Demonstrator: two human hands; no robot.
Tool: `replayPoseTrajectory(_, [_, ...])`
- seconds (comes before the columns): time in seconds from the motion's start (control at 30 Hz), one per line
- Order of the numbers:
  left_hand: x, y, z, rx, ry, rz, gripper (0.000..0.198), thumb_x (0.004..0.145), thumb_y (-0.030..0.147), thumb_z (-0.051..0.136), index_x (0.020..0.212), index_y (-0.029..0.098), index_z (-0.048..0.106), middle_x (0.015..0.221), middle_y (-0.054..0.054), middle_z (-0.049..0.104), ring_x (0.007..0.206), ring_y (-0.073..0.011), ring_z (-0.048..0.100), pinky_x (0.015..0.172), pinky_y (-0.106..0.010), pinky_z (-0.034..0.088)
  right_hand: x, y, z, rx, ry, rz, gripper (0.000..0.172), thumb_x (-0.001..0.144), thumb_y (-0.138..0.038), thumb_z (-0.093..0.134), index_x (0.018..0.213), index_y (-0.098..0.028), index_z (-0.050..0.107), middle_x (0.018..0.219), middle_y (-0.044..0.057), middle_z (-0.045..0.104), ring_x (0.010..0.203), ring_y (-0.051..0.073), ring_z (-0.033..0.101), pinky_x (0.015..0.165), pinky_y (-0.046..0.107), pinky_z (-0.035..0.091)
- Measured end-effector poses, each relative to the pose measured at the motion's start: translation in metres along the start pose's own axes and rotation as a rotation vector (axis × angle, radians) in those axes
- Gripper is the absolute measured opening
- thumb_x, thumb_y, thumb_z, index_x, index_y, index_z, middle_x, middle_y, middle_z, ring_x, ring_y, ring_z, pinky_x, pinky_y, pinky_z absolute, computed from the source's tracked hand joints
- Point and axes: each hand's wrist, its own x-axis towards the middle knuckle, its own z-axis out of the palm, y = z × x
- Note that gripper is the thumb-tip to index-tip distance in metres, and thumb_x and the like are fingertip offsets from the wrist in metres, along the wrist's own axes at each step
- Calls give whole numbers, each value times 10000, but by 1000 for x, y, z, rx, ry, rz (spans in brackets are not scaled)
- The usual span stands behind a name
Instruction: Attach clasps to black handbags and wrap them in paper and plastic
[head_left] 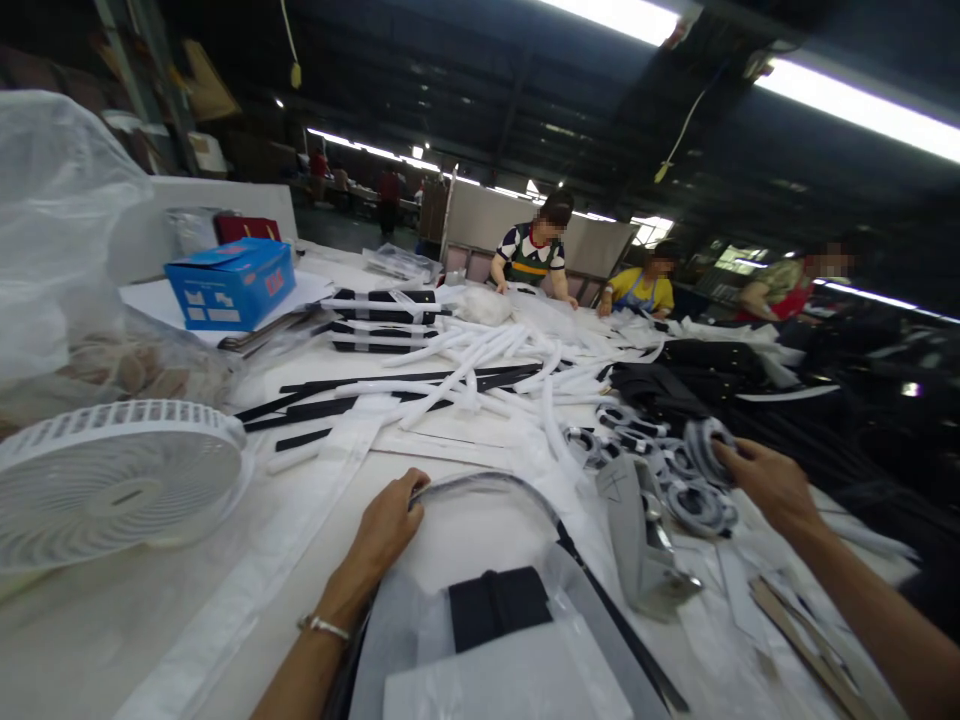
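Note:
My left hand [390, 518] pinches one end of a dark curved strap [491, 478] that looks wrapped in clear film. The strap arches over toward the right and runs down along a bag-like item [375, 660] close to me. On that item lie a black folded piece [499, 610] and a white sheet [510, 680]. My right hand [769, 485] closes around a grey-and-white coil [709, 450], lifted just over a heap of similar coils [697, 505]. Left of the heap stands a grey metal holder [637, 535], perhaps a tape dispenser.
A white fan [120, 490] stands at the left, with a blue box [231, 285] behind it. White tubes [480, 365] and black strips [307, 408] cover the table's middle. Black goods [690, 385] pile up at right. Several people work beyond, one in a yellow top [645, 290].

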Motion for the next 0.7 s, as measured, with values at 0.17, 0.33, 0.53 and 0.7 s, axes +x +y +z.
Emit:
replayPoseTrajectory(0.17, [1, -6, 4, -67, 15, 106, 527, 772, 51, 418, 1259, 203, 553, 1236, -69, 624, 1160, -205, 552, 1045, -362, 402, -70, -151, 17, 422, -293, -326, 365, 815, -411, 549, 1088, -212, 687, 891, 29, 722, 777, 215, 661, 723, 304, 491])
replayPoseTrajectory(0.33, [-3, -4, 2, -58, 16, 132, 369, 849, 149, 462, 1170, 232, 626, 1158, -48, 655, 1097, -197, 581, 1002, -332, 437, -129, -244, 55, 410, -441, -599, 272, 858, -310, 543, 1088, -231, 666, 905, 23, 725, 835, 207, 670, 751, 283, 471])
replayPoseTrajectory(0.53, [-4, 1, 0, -42, 29, 128, 266, 876, 180, 484, 1087, 225, 640, 1055, -43, 663, 1015, -195, 593, 915, -311, 454, -134, -273, 85, 61, -496, -690, 229, 875, -319, 581, 1062, -213, 661, 1009, 70, 714, 941, 257, 661, 776, 322, 475])
replayPoseTrajectory(0.7, [-2, 2, 2, -13, 40, 116, 259, 864, 143, 467, 1053, 223, 625, 1052, -46, 658, 1016, -201, 582, 922, -317, 442, -135, -272, 102, 130, -473, -815, 399, 867, -248, 613, 1264, -231, 576, 1187, 73, 641, 1087, 233, 590, 916, 325, 453])
